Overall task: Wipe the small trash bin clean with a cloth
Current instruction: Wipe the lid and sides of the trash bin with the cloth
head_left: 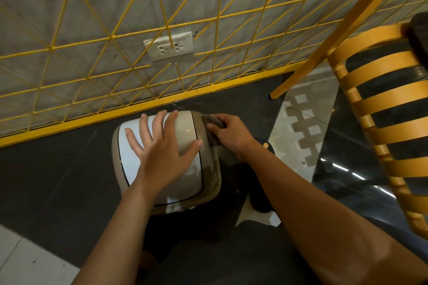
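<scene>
A small beige trash bin (209, 169) with a white swing lid stands on the dark floor below me, close to the wall. My left hand (162, 146) lies flat on the lid with its fingers spread and straight. My right hand (229, 134) grips a dark grey cloth (214, 122) and holds it against the bin's right upper rim. Most of the cloth is hidden under the fingers.
A yellow wire grid (139, 37) covers the grey wall behind the bin, with a white power socket (169, 46) in it. A yellow slatted chair (382, 104) stands at the right, one leg angled toward the wall. A dark shoe (264, 146) shows right of the bin.
</scene>
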Action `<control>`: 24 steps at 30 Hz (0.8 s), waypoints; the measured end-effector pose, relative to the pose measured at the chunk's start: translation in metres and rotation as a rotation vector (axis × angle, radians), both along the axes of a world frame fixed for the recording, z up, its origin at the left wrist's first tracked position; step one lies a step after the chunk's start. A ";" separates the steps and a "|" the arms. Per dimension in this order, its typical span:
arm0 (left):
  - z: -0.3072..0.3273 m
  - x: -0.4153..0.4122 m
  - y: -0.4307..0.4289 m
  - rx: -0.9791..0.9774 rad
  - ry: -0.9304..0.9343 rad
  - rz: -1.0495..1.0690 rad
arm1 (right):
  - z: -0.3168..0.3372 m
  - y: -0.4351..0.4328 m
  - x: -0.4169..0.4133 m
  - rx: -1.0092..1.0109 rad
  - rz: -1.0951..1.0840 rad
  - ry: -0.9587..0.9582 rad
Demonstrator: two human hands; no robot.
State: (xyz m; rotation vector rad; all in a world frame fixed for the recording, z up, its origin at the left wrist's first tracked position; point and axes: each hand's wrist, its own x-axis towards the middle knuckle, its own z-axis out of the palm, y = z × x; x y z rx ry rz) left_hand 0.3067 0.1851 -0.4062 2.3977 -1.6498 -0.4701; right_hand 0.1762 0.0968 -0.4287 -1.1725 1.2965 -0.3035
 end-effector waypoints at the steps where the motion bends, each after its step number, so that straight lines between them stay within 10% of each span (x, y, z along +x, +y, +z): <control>1: 0.000 0.000 0.000 -0.002 -0.002 0.003 | 0.001 -0.001 0.003 -0.001 0.007 0.036; 24: -0.006 0.005 -0.002 -0.026 0.021 0.004 | 0.020 0.018 0.000 -0.201 -0.033 -0.099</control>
